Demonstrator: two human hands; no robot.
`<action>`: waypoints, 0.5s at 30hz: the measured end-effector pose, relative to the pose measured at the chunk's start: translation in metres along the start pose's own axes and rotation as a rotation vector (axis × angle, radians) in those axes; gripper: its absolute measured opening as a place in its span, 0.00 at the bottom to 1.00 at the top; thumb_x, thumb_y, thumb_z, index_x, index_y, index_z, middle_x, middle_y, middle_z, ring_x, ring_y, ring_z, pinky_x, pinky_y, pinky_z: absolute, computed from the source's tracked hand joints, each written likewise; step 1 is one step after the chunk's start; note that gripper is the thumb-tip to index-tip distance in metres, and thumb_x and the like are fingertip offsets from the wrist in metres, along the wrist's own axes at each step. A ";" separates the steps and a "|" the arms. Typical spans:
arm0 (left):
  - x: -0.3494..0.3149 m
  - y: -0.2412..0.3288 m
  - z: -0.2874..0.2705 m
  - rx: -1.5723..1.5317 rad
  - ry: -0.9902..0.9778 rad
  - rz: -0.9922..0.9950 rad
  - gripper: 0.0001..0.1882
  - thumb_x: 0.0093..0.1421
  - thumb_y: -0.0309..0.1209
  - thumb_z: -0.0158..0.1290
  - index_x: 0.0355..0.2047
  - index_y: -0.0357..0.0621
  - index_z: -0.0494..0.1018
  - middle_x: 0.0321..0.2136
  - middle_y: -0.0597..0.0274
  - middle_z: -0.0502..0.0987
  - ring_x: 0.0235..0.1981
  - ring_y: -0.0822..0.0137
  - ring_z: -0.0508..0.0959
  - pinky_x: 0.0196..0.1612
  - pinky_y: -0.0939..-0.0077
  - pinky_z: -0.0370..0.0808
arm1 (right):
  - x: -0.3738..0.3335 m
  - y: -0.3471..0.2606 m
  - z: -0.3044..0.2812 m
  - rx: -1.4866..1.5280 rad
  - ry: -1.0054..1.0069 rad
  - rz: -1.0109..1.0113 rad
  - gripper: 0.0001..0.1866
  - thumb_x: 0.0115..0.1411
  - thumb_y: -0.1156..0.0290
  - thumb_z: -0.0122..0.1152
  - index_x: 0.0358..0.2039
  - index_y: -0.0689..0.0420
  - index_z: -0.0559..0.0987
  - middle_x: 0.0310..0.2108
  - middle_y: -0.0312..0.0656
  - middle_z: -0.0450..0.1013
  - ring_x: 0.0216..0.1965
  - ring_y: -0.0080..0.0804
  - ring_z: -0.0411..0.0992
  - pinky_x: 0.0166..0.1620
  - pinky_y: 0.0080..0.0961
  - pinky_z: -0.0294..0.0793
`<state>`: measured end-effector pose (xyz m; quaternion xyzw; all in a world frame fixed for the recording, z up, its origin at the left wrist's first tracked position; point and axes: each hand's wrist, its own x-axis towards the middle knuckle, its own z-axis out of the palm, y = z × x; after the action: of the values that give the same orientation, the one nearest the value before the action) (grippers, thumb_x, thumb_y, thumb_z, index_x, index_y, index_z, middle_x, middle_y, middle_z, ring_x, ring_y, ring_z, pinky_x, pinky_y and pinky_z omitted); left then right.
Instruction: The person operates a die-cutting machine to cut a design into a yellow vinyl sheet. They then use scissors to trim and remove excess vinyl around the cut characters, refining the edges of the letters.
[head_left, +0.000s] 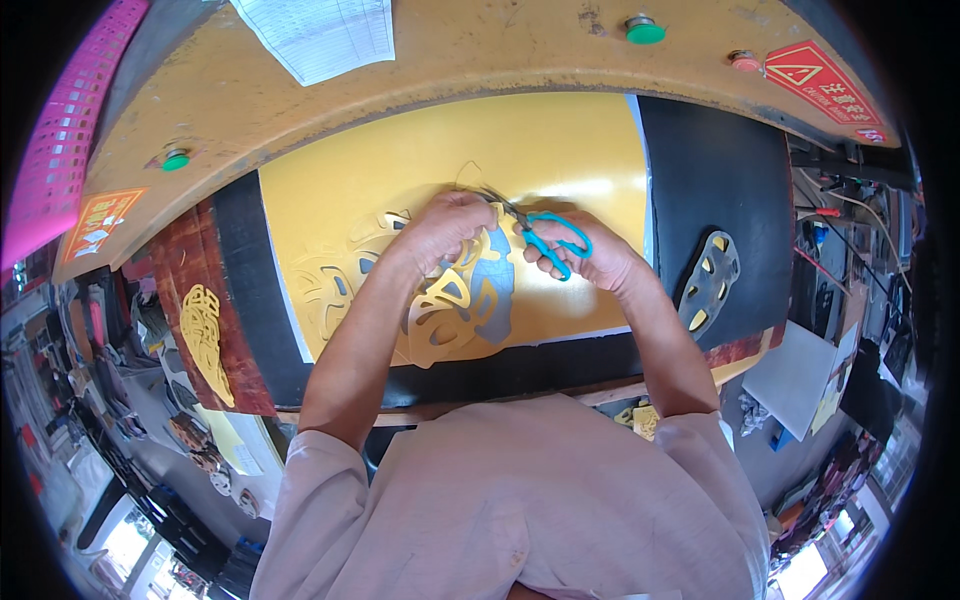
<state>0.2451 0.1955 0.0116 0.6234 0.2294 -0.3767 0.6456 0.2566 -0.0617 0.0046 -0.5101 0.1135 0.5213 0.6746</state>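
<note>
My right hand (pixel 600 258) grips scissors (pixel 541 240) by their teal handles, and their dark blades reach left toward my other hand. With closed fingers my left hand (pixel 447 228) pinches the yellow sheet's cut edge right beside the blades. The glossy yellow sheet (pixel 375 150) lies flat across a black work surface. Several curved openings run through its lower left part, and thin strips of yellow cut-out pieces (pixel 445 292) lie or stand loose there. Grey shows through a larger opening below my hands. A thin curled strip rises just beyond the blade tips.
A black perforated shoe-sole-shaped piece (pixel 709 280) lies on the black surface (pixel 715 165) at right. A patterned yellow cut-out (pixel 205 340) rests on the reddish board at left. Beyond the sheet stands a yellow machine beam (pixel 480 50) with green buttons, a paper and warning labels. A pink basket (pixel 60 130) is far left.
</note>
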 end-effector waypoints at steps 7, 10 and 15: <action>-0.005 -0.008 -0.003 -0.001 0.022 0.033 0.10 0.59 0.36 0.64 0.33 0.45 0.77 0.22 0.74 0.68 0.19 0.81 0.63 0.18 0.83 0.57 | -0.002 -0.010 -0.006 -0.078 -0.028 -0.016 0.27 0.67 0.53 0.68 0.56 0.61 0.80 0.36 0.42 0.82 0.30 0.21 0.76 0.30 0.19 0.74; -0.018 -0.018 -0.002 -0.100 -0.032 0.173 0.10 0.65 0.34 0.64 0.40 0.41 0.79 0.23 0.72 0.69 0.21 0.79 0.66 0.21 0.81 0.63 | -0.026 -0.015 0.001 -0.183 0.046 -0.049 0.29 0.69 0.54 0.68 0.60 0.65 0.78 0.39 0.44 0.82 0.33 0.24 0.78 0.34 0.21 0.76; -0.046 -0.023 0.004 -0.191 -0.072 0.348 0.18 0.72 0.32 0.60 0.56 0.32 0.79 0.26 0.69 0.74 0.22 0.78 0.70 0.27 0.81 0.69 | -0.087 -0.046 0.027 -0.456 0.099 -0.113 0.29 0.68 0.54 0.69 0.61 0.64 0.79 0.38 0.38 0.82 0.34 0.23 0.79 0.39 0.22 0.77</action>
<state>0.1987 0.2025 0.0329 0.5758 0.1295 -0.2579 0.7650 0.2464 -0.0882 0.1022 -0.6798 -0.0031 0.4693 0.5636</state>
